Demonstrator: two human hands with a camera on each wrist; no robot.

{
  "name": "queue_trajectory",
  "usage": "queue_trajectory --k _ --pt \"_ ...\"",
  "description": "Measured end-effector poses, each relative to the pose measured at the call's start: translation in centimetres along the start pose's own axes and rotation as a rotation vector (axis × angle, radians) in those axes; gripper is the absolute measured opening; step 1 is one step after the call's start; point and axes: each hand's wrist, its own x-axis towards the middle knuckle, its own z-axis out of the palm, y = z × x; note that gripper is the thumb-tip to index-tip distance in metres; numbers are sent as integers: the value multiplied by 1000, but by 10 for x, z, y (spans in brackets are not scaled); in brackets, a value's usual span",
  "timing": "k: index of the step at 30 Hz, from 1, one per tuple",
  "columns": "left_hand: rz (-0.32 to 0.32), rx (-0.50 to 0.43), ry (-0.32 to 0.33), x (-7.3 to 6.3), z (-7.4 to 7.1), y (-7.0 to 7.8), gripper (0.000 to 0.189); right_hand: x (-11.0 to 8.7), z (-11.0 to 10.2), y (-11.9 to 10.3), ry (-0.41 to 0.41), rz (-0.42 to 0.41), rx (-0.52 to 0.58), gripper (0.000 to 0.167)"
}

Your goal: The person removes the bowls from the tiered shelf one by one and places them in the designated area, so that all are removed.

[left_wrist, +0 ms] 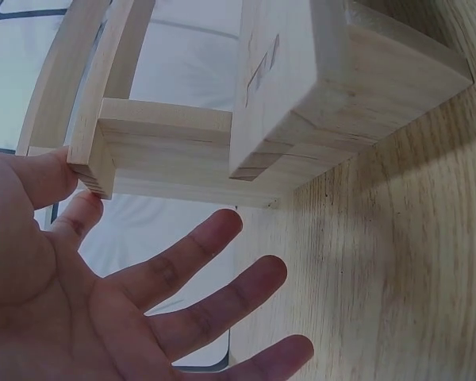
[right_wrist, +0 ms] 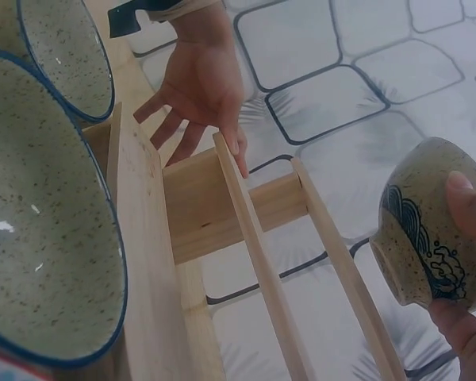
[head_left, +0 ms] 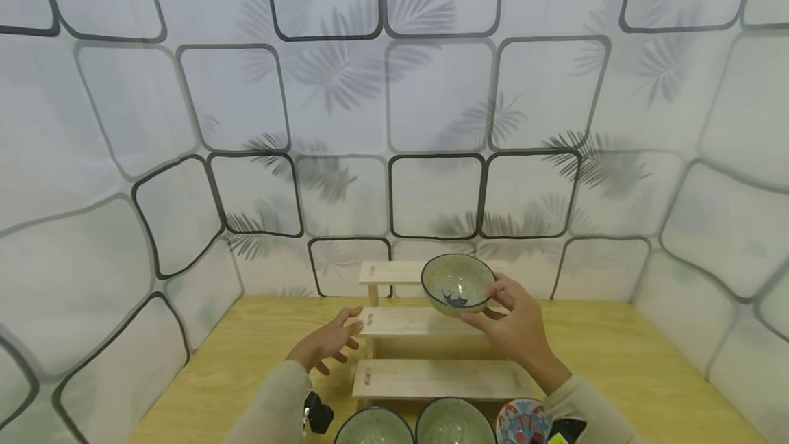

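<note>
My right hand (head_left: 518,324) pinches a speckled grey-green bowl (head_left: 457,284) by its right side, thumb below and fingers at the rim. It is held above the middle step of a three-tier wooden display rack (head_left: 407,321). In the right wrist view the bowl's outside (right_wrist: 416,226) shows a blue wave pattern and a foot ring. At the rack's left side, my left hand (head_left: 329,342) pinches the end of the middle board (left_wrist: 91,163) between thumb and index finger. Its other fingers spread out straight, touching nothing.
Two similar bowls (head_left: 374,427) (head_left: 455,423) stand in front of the rack, beside a red-and-blue patterned dish (head_left: 522,420). A wooden table (head_left: 616,355) carries everything. Patterned white curtain-like walls (head_left: 437,101) enclose its back and sides.
</note>
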Motion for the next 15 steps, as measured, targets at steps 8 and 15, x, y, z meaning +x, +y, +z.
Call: queue_trajectory --k 8,15 --pt "0 -2 -4 4 1 -2 65 -20 -22 6 40 -6 -13 41" --pt "-2 3 -5 6 -1 -5 67 -38 -38 10 80 2 -42 40"
